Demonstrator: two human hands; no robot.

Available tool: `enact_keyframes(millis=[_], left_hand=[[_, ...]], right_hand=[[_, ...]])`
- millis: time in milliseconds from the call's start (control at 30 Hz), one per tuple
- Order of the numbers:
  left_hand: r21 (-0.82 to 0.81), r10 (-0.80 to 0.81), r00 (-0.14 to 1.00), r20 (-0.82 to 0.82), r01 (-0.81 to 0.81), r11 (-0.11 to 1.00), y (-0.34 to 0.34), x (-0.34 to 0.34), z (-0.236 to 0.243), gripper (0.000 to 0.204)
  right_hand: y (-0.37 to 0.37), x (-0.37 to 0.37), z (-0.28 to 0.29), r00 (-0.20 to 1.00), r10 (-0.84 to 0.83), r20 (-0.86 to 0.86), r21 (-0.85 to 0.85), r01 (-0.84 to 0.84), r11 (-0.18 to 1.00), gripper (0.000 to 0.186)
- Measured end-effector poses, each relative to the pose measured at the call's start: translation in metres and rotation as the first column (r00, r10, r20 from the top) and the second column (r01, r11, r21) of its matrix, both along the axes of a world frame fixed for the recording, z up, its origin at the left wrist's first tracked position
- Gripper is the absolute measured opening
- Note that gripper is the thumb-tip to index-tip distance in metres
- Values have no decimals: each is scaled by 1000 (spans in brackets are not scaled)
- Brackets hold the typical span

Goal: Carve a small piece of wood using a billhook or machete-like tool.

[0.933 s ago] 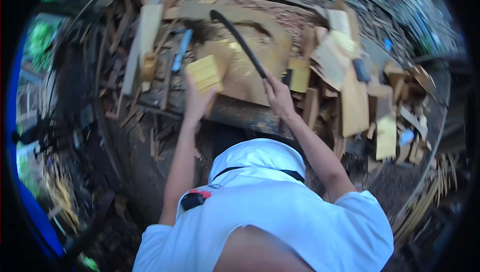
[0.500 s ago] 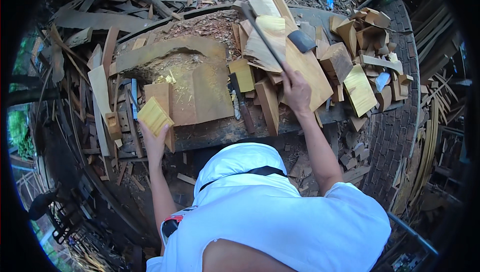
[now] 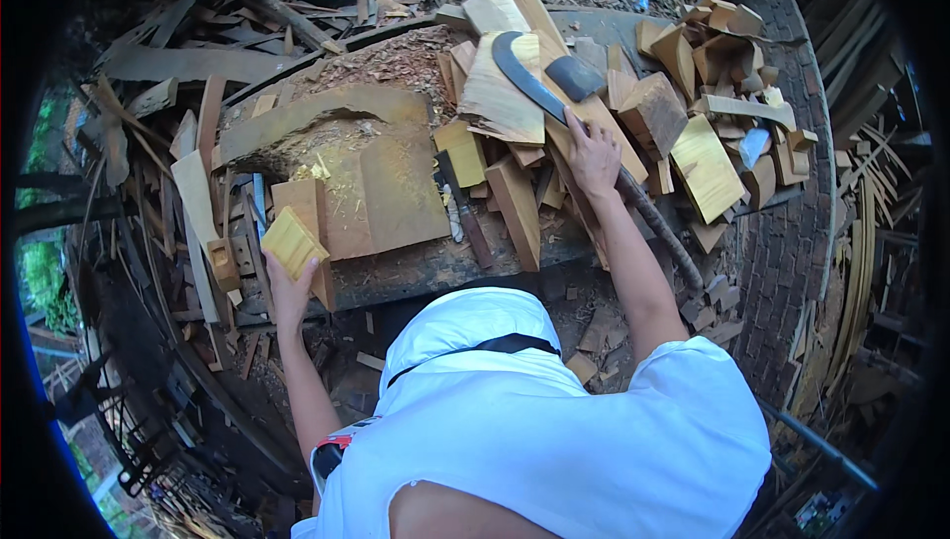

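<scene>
A small squared block of yellow wood [image 3: 292, 244] is held in my left hand [image 3: 289, 287], fingers and thumb closed on its lower edges. It is tilted over the left part of the bench, in front of an upright brown board [image 3: 315, 204]. My right hand [image 3: 595, 159] grips a sickle [image 3: 529, 84]. The curved dark blade lies over pale wood pieces [image 3: 503, 113], pointing away from me. Its long, thin wooden handle [image 3: 665, 230] runs back under my wrist toward the near right. Just right of the blade is a broad dark metal piece [image 3: 574, 78].
A large hollowed slab [image 3: 391, 193] with yellow chips lies mid-bench. Beside it rests a dark-bladed tool with a wooden handle [image 3: 473, 232]. Several cut blocks [image 3: 727, 49] pile up at the right. Scrap wood [image 3: 287, 14] covers the ground beyond, and a brick strip [image 3: 767, 232] borders the right.
The sickle has turned from edge-on to flat, so its curve and handle now show. My right hand has shifted slightly toward the right and nearer. The left hand still holds the block.
</scene>
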State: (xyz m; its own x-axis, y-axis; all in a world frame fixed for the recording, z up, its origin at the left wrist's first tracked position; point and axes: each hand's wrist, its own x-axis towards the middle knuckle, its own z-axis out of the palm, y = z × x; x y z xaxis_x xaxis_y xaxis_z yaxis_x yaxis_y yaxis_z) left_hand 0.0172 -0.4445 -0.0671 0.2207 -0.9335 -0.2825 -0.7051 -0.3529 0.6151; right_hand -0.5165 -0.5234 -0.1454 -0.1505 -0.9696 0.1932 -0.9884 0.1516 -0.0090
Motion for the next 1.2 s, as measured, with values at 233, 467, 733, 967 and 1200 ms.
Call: enact_keyframes(millis=[233, 467, 733, 967, 1200], left_hand=[[-128, 21, 899, 436, 39, 991, 17, 15, -21, 93], [-298, -360, 601, -713, 205, 932, 6, -130, 191, 56], [-323, -348, 251, -903, 137, 936, 69, -163, 290, 29], [-271, -203, 519, -830, -57, 961, 83, -204, 315, 13], [-609, -576, 279, -768, -43, 792, 57, -202, 290, 13]], right_hand=[[-9, 17, -6, 995, -69, -70, -17, 68, 998, 54], [-7, 8, -5, 990, -105, -92, -4, 105, 994, 51], [-9, 7, -13, 989, -117, -93, -14, 117, 993, 52], [-9, 11, -13, 993, -107, -51, -13, 106, 994, 54], [-10, 10, -9, 993, -104, -59, 0, 104, 995, 56]])
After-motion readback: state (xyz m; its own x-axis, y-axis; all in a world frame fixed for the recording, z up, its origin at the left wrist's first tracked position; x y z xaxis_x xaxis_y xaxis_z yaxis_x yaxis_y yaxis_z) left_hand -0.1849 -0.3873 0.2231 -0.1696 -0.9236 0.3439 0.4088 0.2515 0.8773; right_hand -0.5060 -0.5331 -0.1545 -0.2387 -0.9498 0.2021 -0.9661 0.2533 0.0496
